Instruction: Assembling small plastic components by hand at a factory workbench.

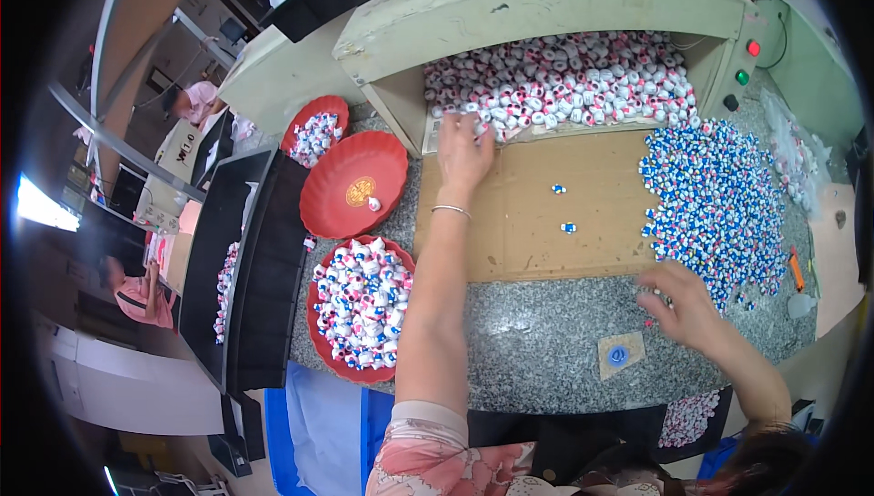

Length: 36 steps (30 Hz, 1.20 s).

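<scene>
Across the cardboard sheet point(537, 214), mostly bare except for two stray blue pieces, the left hand point(462, 155) reaches to the front edge of the pink-and-white pile point(564, 82) in the box opening, fingers spread on the pieces. At the near edge of the blue-and-white heap point(715, 200), the right hand point(683, 300) curls over small pieces; its grip is hard to make out. Three red plates point(350, 191) crowd the left side.

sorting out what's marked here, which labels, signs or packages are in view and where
Square tan card with a round blue mark, on the grey speckled counter left of the right hand.
Round gold emblem at the middle of the near-empty red plate.
</scene>
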Each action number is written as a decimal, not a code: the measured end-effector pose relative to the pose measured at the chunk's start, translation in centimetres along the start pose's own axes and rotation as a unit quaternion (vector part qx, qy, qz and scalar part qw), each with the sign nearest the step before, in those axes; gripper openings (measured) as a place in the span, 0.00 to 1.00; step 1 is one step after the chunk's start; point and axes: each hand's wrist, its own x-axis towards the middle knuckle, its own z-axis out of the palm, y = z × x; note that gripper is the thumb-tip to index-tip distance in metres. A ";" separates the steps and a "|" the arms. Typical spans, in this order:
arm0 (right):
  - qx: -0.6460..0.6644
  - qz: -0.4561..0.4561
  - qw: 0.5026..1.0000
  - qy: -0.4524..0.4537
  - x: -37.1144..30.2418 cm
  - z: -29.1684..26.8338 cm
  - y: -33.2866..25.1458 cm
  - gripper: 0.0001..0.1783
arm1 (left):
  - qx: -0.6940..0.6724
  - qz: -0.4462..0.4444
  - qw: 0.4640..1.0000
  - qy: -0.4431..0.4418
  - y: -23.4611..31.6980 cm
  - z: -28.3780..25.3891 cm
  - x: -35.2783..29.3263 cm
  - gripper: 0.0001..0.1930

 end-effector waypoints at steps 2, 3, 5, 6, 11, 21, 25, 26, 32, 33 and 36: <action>0.077 0.023 0.997 0.017 5.6 1.9 0.5 0.14 | -0.050 -0.006 0.986 0.157 -3.2 0.5 0.9 0.17; 0.103 0.029 0.993 0.040 8.5 3.1 1.2 0.17 | -0.058 -0.005 0.985 0.160 -4.7 1.2 1.6 0.17; 0.153 0.101 0.981 0.066 14.6 5.9 3.8 0.23 | -0.035 -0.086 0.978 0.189 -7.3 3.2 3.1 0.19; 0.130 0.114 0.979 0.106 17.5 7.4 5.7 0.25 | -0.044 -0.085 0.978 0.187 -7.0 4.2 4.0 0.19; 0.077 0.164 0.968 0.174 27.6 12.1 7.5 0.30 | -0.133 -0.128 0.981 0.056 -9.6 6.3 6.9 0.26; 0.127 0.095 0.968 0.196 35.2 14.4 6.4 0.31 | -0.263 -0.155 0.952 -0.021 -6.5 3.9 7.2 0.35; 0.171 0.062 0.965 0.188 33.8 14.4 6.7 0.26 | -0.377 -0.189 0.906 -0.034 -3.6 2.6 5.4 0.29; 0.154 0.016 0.969 0.193 33.0 14.6 6.7 0.24 | -0.404 -0.173 0.898 -0.018 -3.3 2.3 4.5 0.27; 0.140 -0.032 0.984 0.109 26.5 14.8 5.9 0.20 | -0.427 -0.137 0.893 -0.039 -0.3 0.9 -0.1 0.21; 0.166 0.000 0.983 0.085 25.4 14.8 5.5 0.19 | -0.429 -0.153 0.889 -0.043 0.3 0.6 -0.9 0.20; 0.155 0.004 0.986 0.061 21.8 14.4 4.4 0.18 | -0.422 -0.154 0.889 -0.085 1.9 -0.6 -3.3 0.20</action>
